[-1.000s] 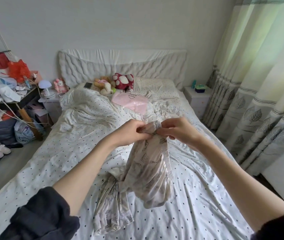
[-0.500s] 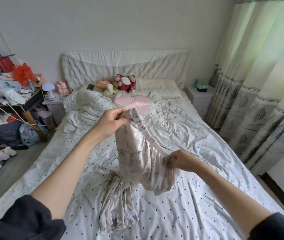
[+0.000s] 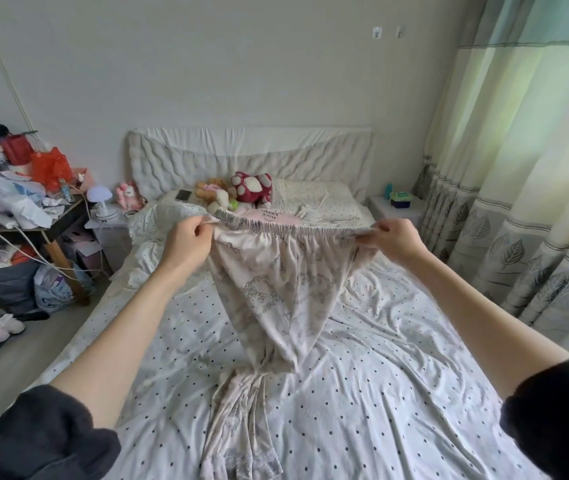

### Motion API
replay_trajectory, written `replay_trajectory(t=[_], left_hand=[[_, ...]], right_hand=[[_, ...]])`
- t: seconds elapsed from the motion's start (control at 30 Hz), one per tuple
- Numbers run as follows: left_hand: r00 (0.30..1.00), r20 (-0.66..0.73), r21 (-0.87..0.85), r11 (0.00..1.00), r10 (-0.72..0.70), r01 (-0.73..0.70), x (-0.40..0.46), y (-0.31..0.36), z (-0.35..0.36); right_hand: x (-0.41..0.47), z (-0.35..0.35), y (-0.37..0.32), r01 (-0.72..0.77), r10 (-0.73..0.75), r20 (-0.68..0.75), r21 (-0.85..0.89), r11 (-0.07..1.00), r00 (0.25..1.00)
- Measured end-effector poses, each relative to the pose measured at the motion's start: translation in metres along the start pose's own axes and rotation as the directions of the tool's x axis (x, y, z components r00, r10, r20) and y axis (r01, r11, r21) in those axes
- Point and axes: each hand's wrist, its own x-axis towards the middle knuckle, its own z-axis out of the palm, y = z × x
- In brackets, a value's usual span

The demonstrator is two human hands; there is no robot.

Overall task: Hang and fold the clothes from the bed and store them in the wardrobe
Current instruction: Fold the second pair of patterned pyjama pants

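Pale pink printed trousers (image 3: 276,292) with an elastic waistband hang in front of me over the polka-dot bed (image 3: 397,375). My left hand (image 3: 186,244) pinches the waistband's left end and my right hand (image 3: 394,239) pinches its right end, stretching it flat between them. The legs droop down and their ends lie bunched on the sheet near me. A pink garment (image 3: 272,216) lies behind the waistband near the pillow, mostly hidden.
Plush toys (image 3: 241,190) and a phone (image 3: 183,195) sit by the headboard. A cluttered table (image 3: 16,202) with bags under it stands at the left. A white nightstand (image 3: 394,209) and long curtains (image 3: 518,202) are at the right.
My hands have moved apart and up, spreading the bunched waistband wide; the right hand rose from lower down on the cloth to the waistband's right end. The trousers now hang open.
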Motion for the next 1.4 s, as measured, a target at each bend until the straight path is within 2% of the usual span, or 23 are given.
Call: replay_trajectory(t=[0.1, 0.17, 0.23, 0.33, 0.43, 0.5, 0.57, 0.7, 0.8, 0.93, 1.07, 1.13, 1.2, 1.27, 1.4], left_hand=[[0.999, -0.02, -0.154, 0.987, 0.038, -0.041, 0.019, 0.017, -0.021], [0.997, -0.005, -0.267, 0.961, 0.075, -0.073, 0.024, 0.02, -0.032], [0.994, 0.069, -0.268, 0.961, 0.082, -0.061, 0.018, 0.01, -0.037], [0.956, 0.292, -0.178, 0.984, 0.039, 0.014, -0.007, -0.022, -0.028], [0.937, 0.346, -0.159, 0.987, 0.04, 0.016, -0.02, -0.038, -0.024], [0.946, 0.315, -0.188, 0.982, 0.08, -0.02, -0.018, -0.03, -0.033], [0.955, 0.255, -0.225, 0.969, 0.155, -0.097, -0.009, -0.012, -0.044], [0.955, 0.037, -0.33, 0.906, 0.293, -0.265, 0.02, 0.045, -0.075], [0.92, -0.13, -0.332, 0.858, 0.369, -0.391, 0.044, 0.09, -0.1], [0.848, -0.301, -0.309, 0.797, 0.436, -0.52, 0.062, 0.14, -0.132], [0.783, -0.389, -0.278, 0.748, 0.486, -0.602, 0.068, 0.181, -0.161], [0.775, -0.399, -0.289, 0.735, 0.49, -0.613, 0.069, 0.192, -0.169], [0.794, -0.36, -0.297, 0.747, 0.489, -0.595, 0.069, 0.19, -0.167], [0.849, -0.272, -0.292, 0.802, 0.453, -0.521, 0.069, 0.169, -0.155], [0.956, -0.057, -0.224, 0.93, 0.287, -0.293, 0.063, 0.102, -0.121]], right_hand=[[0.006, -0.016, -0.03, 0.021, -0.002, -0.068, 0.288, 0.958, 0.998], [0.003, -0.02, -0.034, 0.018, 0.005, -0.055, 0.404, 0.915, 0.999], [-0.009, -0.014, -0.02, -0.024, 0.022, 0.008, 0.373, 0.928, 1.0], [-0.033, 0.003, 0.009, -0.116, 0.085, 0.134, 0.237, 0.964, 0.987], [-0.043, 0.005, 0.021, -0.186, 0.132, 0.211, 0.26, 0.948, 0.969], [-0.043, -0.005, 0.014, -0.209, 0.139, 0.212, 0.356, 0.911, 0.967], [-0.039, -0.018, -0.004, -0.17, 0.094, 0.183, 0.459, 0.872, 0.979], [-0.024, -0.055, -0.062, 0.036, -0.041, -0.006, 0.622, 0.783, 0.999], [-0.016, -0.082, -0.109, 0.188, -0.121, -0.149, 0.622, 0.76, 0.981], [-0.011, -0.119, -0.164, 0.338, -0.22, -0.26, 0.624, 0.705, 0.94], [-0.011, -0.149, -0.202, 0.48, -0.297, -0.38, 0.628, 0.612, 0.876], [-0.011, -0.158, -0.212, 0.507, -0.324, -0.392, 0.632, 0.586, 0.861], [-0.008, -0.159, -0.21, 0.496, -0.312, -0.389, 0.622, 0.605, 0.867], [-0.002, -0.151, -0.194, 0.431, -0.28, -0.334, 0.585, 0.687, 0.9], [0.007, -0.114, -0.137, 0.127, -0.144, -0.016, 0.575, 0.808, 0.989]])
